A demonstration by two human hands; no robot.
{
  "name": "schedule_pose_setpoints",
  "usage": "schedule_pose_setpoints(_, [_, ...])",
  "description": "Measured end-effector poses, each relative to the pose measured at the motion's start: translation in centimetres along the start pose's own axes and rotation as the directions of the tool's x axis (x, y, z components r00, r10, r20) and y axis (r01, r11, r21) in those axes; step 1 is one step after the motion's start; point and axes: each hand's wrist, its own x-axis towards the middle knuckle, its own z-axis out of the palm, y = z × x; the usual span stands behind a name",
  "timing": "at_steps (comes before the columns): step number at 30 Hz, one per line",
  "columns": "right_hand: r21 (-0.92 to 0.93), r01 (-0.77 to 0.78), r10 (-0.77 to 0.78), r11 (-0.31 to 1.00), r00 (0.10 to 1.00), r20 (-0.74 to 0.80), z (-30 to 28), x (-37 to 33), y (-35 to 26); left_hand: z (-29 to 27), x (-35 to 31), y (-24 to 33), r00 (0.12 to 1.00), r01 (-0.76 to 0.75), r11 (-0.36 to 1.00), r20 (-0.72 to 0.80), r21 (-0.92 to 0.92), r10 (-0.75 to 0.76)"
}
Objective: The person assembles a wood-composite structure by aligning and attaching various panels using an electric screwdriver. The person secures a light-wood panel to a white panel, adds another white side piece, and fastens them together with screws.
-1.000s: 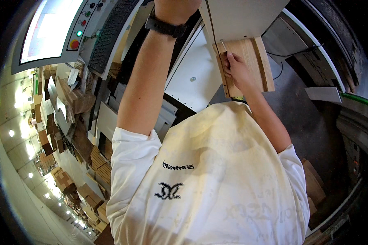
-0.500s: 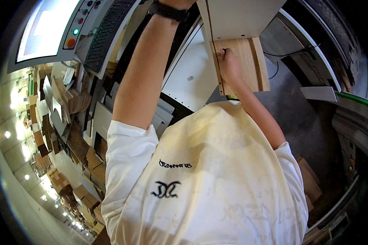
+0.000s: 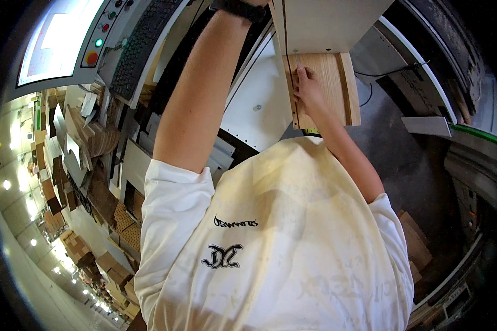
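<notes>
My right hand (image 3: 309,92) is over a light wooden box or drawer-like piece (image 3: 332,83). Its fingers are apart, and their tips are at the piece's left side, close to a thin dark groove. I see nothing held in it. My left arm stretches up to the top edge, where a black wristband (image 3: 238,9) circles the wrist. Only a sliver of my left hand (image 3: 258,1) shows, and its fingers are cut off. A tall pale panel (image 3: 331,25) rises behind the wooden piece. Left of it leans a white panel (image 3: 257,105) with small drilled holes.
At the upper left stand a lit screen (image 3: 55,44) with coloured buttons and a black keyboard (image 3: 143,49). A dark cable (image 3: 389,73) runs on the right near a white board (image 3: 426,126). Stacked boards (image 3: 94,135) and cardboard boxes (image 3: 77,245) lie farther left.
My right hand's fingers have loosened from a closed curl and now spread at the wooden piece's left side. My left hand has moved slightly up and right, mostly out of the picture.
</notes>
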Motion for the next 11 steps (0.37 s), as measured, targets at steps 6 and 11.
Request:
schedule_pose_setpoints(6, [-0.761,0.319,-0.47,0.566,0.882,0.02,1.2,-3.7,-4.2,-0.9,0.7,-1.3,0.992,0.127,0.988,0.008,0.086,-0.128])
schedule_pose_setpoints(11, [-0.739,0.286,-0.438,0.61,0.899,-0.014,1.1,-2.6,-3.7,0.3,0.6,-2.1,1.0,-0.001,0.919,0.024,-0.394,0.012])
